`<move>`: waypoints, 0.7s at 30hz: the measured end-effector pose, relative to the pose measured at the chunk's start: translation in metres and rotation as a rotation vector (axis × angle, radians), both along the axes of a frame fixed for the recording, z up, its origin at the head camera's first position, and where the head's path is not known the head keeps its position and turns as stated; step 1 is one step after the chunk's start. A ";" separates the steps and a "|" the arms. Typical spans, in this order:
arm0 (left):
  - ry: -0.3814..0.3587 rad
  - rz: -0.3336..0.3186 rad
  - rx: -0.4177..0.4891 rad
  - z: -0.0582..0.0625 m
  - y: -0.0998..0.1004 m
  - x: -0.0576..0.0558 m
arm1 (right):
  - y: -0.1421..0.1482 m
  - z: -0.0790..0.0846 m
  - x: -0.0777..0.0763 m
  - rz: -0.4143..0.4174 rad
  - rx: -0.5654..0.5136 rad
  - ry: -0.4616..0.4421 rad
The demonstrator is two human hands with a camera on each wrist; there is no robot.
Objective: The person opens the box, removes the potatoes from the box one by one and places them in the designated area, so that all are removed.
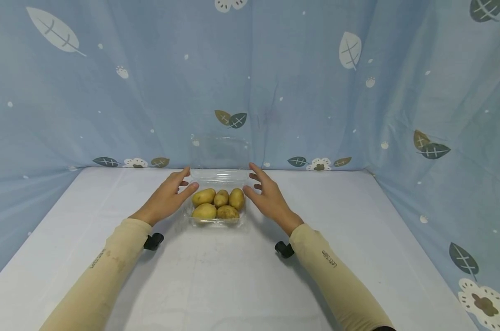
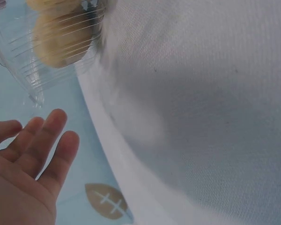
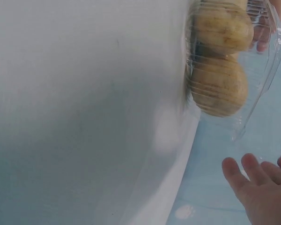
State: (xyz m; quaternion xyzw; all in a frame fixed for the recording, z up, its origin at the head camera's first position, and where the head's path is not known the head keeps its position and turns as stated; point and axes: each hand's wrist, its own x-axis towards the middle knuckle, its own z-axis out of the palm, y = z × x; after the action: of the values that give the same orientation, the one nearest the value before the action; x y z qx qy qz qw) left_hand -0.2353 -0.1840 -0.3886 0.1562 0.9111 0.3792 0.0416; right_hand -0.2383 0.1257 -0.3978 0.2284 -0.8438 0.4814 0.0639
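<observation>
A clear plastic clamshell box (image 1: 215, 221) sits on the white table with several yellow potatoes (image 1: 205, 211) inside. Its transparent lid (image 1: 219, 154) stands raised at the back, against the blue cloth. To the left of the box is my left hand (image 1: 167, 195), fingers extended and thumb close to the box's left side. My right hand (image 1: 270, 195) mirrors it on the right, fingertips near the lid's lower right corner. Both wrist views show fingers spread loosely, apart from the ridged box wall, with potatoes (image 2: 63, 40) visible through it. Neither hand holds anything.
A white cloth (image 1: 233, 285) covers the table. Behind and along both sides hangs a blue curtain (image 1: 299, 82) with leaf and flower prints. Dark wrist-mounted cameras (image 1: 153, 241) stick out inward from beige sleeves (image 1: 97, 276).
</observation>
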 end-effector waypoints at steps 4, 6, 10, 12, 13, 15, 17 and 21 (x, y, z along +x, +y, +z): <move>-0.001 0.001 -0.010 -0.001 -0.001 -0.002 | 0.000 0.002 -0.001 0.006 0.039 -0.018; 0.000 0.001 -0.012 -0.002 -0.001 -0.003 | 0.001 0.003 -0.001 0.011 0.049 -0.025; -0.008 0.006 -0.004 -0.005 -0.002 -0.003 | 0.001 0.003 -0.001 0.022 0.059 -0.035; -0.012 0.002 0.000 -0.007 -0.002 -0.003 | 0.001 0.002 -0.001 0.028 0.066 -0.038; -0.014 0.002 -0.001 -0.007 -0.002 -0.002 | 0.001 0.001 -0.001 0.032 0.070 -0.040; -0.015 -0.001 -0.007 -0.009 -0.003 -0.002 | 0.001 -0.001 -0.001 0.039 0.079 -0.042; -0.015 -0.008 -0.011 -0.009 -0.003 -0.002 | 0.001 -0.002 -0.001 0.042 0.086 -0.043; -0.021 -0.011 -0.016 -0.010 -0.004 -0.001 | 0.001 -0.003 0.000 0.051 0.083 -0.045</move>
State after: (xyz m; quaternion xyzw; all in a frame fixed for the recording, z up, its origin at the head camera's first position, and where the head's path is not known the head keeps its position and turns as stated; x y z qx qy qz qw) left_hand -0.2361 -0.1882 -0.3981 0.1569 0.9128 0.3730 0.0544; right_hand -0.2387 0.1271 -0.4010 0.2415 -0.8582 0.4524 0.0231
